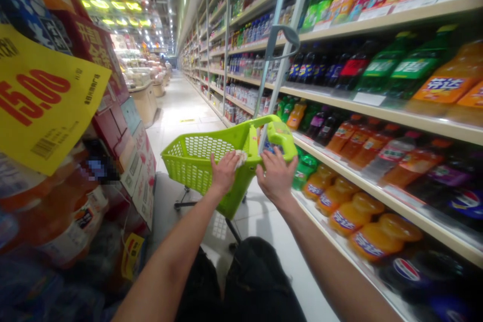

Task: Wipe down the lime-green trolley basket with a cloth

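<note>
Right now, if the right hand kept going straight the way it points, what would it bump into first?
Probably the bright green plastic basket handle: the right hand already sits just below it, fingers pointing up at it. Depth is hard to judge.

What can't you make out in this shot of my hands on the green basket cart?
Head view only:
- Pale wad under the left hand: mostly covered by the fingers, so unidentifiable.
- Right hand palm and grip: seen from behind, contact with the green basket rim is hidden.
- Basket's inside: wall blocks it.
- Bottle labels at right: blurred.
- Yellow price sign: cut off by the left edge.
</note>
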{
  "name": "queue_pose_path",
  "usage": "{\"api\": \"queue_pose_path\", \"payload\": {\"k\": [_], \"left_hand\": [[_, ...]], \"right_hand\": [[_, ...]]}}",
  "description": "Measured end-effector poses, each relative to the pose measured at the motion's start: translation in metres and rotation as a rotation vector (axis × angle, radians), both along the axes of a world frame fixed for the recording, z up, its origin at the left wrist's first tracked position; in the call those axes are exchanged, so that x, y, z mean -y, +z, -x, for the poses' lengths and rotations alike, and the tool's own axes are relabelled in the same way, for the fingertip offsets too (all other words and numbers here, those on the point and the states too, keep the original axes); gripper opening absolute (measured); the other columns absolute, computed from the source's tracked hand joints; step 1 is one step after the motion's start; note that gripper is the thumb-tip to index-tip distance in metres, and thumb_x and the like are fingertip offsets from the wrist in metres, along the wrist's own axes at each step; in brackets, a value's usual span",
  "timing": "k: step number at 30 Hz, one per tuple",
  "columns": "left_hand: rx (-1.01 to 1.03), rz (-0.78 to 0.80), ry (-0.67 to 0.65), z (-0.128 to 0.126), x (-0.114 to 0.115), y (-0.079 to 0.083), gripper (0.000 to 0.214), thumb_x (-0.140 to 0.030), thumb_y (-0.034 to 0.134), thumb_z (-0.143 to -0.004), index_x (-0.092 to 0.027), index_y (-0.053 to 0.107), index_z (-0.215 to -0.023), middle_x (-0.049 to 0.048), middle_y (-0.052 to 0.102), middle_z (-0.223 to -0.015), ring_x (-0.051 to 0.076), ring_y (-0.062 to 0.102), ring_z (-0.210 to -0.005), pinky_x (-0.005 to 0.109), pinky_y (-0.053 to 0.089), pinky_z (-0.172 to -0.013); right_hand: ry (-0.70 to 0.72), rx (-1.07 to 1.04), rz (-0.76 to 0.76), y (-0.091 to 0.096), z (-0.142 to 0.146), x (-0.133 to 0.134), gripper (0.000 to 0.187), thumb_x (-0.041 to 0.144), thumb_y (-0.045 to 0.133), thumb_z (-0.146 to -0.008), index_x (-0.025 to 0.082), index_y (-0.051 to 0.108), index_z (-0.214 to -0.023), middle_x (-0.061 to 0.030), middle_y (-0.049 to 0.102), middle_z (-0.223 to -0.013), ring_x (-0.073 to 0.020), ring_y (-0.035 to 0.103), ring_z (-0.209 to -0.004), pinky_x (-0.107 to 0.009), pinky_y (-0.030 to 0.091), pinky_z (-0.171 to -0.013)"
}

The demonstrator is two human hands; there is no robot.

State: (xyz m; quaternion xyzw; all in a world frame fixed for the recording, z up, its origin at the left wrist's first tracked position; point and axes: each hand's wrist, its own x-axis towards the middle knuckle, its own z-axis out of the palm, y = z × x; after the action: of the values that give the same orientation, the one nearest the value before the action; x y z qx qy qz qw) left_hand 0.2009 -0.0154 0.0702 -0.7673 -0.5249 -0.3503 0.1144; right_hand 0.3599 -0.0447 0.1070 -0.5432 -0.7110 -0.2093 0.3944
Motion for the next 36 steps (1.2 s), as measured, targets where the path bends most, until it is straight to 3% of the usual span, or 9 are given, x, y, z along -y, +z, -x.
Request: {"api": "queue_pose_path", "payload": {"k": [4,10,17,25,32,36], "left_hand": [[-0.016,-0.042,-0.035,-0.024,0.001,0.0,0.038,-0.018,0.04,-0.086,-0.026,0.05,-0.122,0.0056,0.051,-0.132,0.018,0.043,-0.125,0.054,0.001,-0.11],[0.044,0.048,0.047,-0.008,0.003,-0.012,0.043,-0.01,0.038,-0.083,-0.027,0.051,-0.121,0.0053,0.051,-0.131,0.018,0.045,-0.123,0.055,0.005,-0.11],[-0.018,0.008,0.031,-0.018,0.001,-0.013,0.039,-0.016,0.039,-0.085,-0.027,0.052,-0.12,0.0054,0.052,-0.13,0.019,0.045,-0.123,0.056,0.006,-0.109],[0.036,0.073,0.129,0.018,0.001,-0.026,0.045,-0.01,0.04,-0.081,-0.027,0.051,-0.122,0.0074,0.052,-0.13,0.02,0.045,-0.123,0.058,0.007,-0.108],[-0.031,0.032,0.054,0.011,0.005,-0.029,0.042,-0.013,0.039,-0.084,-0.026,0.051,-0.122,0.0064,0.049,-0.133,0.019,0.041,-0.125,0.056,0.006,-0.109],[-0.05,0.04,0.053,0.028,0.004,-0.038,0.043,-0.012,0.039,-0.083,-0.026,0.05,-0.123,0.0057,0.049,-0.133,0.019,0.042,-0.125,0.057,0.004,-0.109]], "right_hand": [[-0.015,0.063,0.077,0.0,-0.001,-0.003,0.034,0.024,0.043,-0.08,0.015,0.06,-0.108,-0.0136,0.06,-0.117,-0.0314,0.042,-0.12,-0.063,0.01,-0.101],[-0.054,0.057,0.099,-0.003,-0.015,-0.003,0.036,0.023,0.042,-0.079,0.014,0.059,-0.109,-0.0141,0.059,-0.119,-0.0309,0.044,-0.118,-0.064,0.011,-0.1],[0.059,0.122,0.185,-0.008,0.015,-0.007,0.035,0.02,0.042,-0.079,0.014,0.059,-0.109,-0.0134,0.059,-0.119,-0.0299,0.043,-0.12,-0.061,0.011,-0.103],[0.09,0.155,0.192,-0.021,0.012,-0.005,0.041,0.02,0.043,-0.079,0.013,0.054,-0.117,-0.0147,0.055,-0.124,-0.0302,0.04,-0.123,-0.062,0.011,-0.103],[0.11,0.17,0.23,-0.022,0.035,0.002,0.036,0.021,0.045,-0.079,0.012,0.058,-0.111,-0.0142,0.057,-0.121,-0.0299,0.043,-0.121,-0.059,0.011,-0.105],[0.152,0.176,0.238,-0.028,0.04,0.003,0.036,0.019,0.044,-0.079,0.012,0.058,-0.111,-0.013,0.056,-0.124,-0.0288,0.042,-0.122,-0.059,0.012,-0.105]]}}
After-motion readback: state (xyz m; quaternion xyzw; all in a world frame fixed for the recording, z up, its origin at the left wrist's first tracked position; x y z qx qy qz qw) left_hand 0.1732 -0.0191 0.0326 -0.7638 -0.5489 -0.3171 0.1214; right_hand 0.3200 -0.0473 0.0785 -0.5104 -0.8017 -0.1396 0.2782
